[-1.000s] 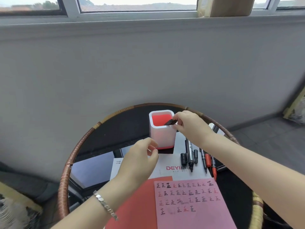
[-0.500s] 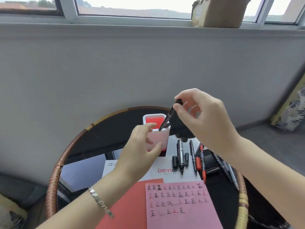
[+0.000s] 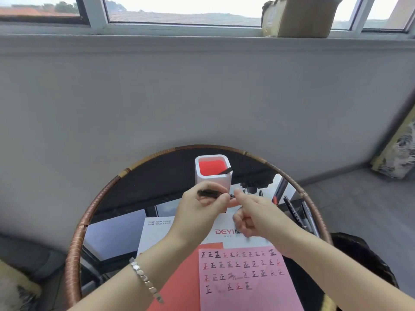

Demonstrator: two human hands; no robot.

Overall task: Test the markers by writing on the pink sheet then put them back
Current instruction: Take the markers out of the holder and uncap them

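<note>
A black marker (image 3: 207, 193), drawn from the holder (image 3: 212, 178), is gripped before it by the left hand (image 3: 202, 209), its end pinched by the right hand (image 3: 253, 214); uncapping is judged next.

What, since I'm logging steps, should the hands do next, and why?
Probably uncap the marker: the left hand grips it level in front of the holder, the right hand pinches its end, and the pink sheet lies below, ready for a test mark.

We log: white square pen holder (image 3: 213, 182) far-centre on round rattan-rimmed glass table (image 3: 74, 254), black marker (image 3: 225, 171) leaning inside. Nearer, left hand (image 3: 202, 209) and right hand (image 3: 256, 218) hold second black marker (image 3: 207, 193). Pink paper sheet (image 3: 247, 295) nearest, red sheet (image 3: 179, 283) at its left.
</note>
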